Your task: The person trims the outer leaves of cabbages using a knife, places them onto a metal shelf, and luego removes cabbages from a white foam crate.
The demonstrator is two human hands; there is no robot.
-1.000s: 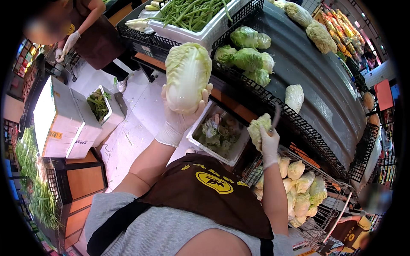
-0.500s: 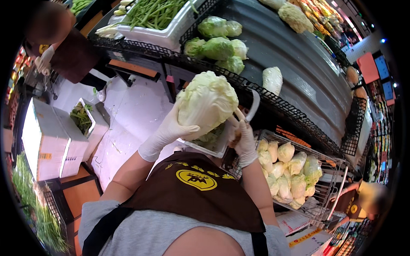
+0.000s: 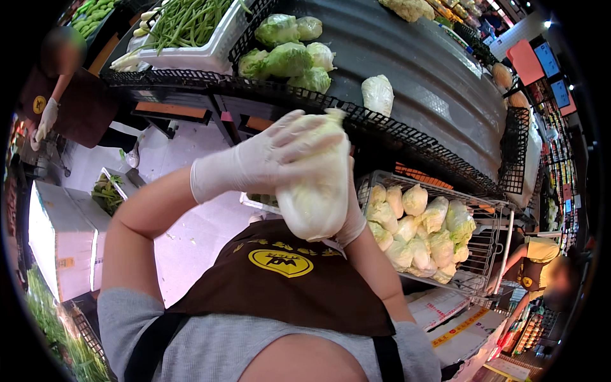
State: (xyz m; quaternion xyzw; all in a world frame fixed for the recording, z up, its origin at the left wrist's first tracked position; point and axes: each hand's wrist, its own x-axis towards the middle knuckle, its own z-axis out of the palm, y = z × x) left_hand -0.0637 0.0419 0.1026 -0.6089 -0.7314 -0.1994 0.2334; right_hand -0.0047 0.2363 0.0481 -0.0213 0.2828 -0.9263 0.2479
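Observation:
A pale napa cabbage (image 3: 313, 200) is held up before my apron, its white stem end turned down toward me. My gloved left hand (image 3: 270, 153) grips it from the left, fingers wrapped across its leafy upper part. On the far right side of the cabbage is my gloved right hand (image 3: 352, 223); its fingers are hidden behind the head. No knife shows now. Part of a white tray with greens (image 3: 259, 201) peeks out below my left wrist.
A wire cart (image 3: 503, 245) of napa cabbages stands at right. Ahead, a black-edged display shelf (image 3: 433, 121) bears lettuces and one wrapped cabbage (image 3: 377, 95). White foam boxes (image 3: 67, 239) are stacked at left. One co-worker (image 3: 70, 118) stands far left, another (image 3: 538, 264) at right.
The cabbage has turned from leafy side up to stem end toward me. My left hand has moved from under it to over it. The curved knife in my right hand has gone from sight.

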